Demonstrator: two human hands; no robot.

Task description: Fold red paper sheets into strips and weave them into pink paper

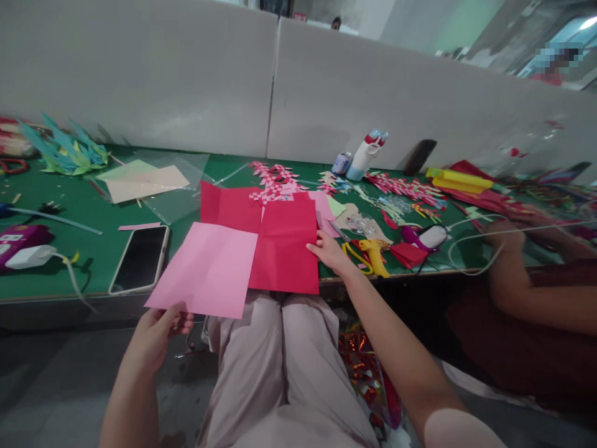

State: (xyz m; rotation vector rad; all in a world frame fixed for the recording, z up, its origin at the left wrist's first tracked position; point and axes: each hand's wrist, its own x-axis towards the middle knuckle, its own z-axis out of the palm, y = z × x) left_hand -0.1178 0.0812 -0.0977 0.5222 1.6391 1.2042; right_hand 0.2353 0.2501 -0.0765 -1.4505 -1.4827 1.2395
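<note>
My left hand (168, 326) pinches the lower left corner of a flat pink paper sheet (209, 267), held over the table's front edge and my lap. With thumb and fingers, my right hand (329, 252) grips the right edge of a creased red paper sheet (290, 249). The two sheets meet side by side, the pink one slightly overlapping the red. Behind them another folded red paper (228, 204) lies on the green table (184, 218). Left of the pink sheet rests a smartphone (140, 260) with a dark screen.
A yellow glue gun (375, 256) and a purple device with a white plug (425, 236) lie to the right. Woven red-and-pink paper strips (275, 180), a white bottle (368, 154) and teal paper leaves (65, 146) stand farther back. A co-worker's arm (508, 267) reaches in at right.
</note>
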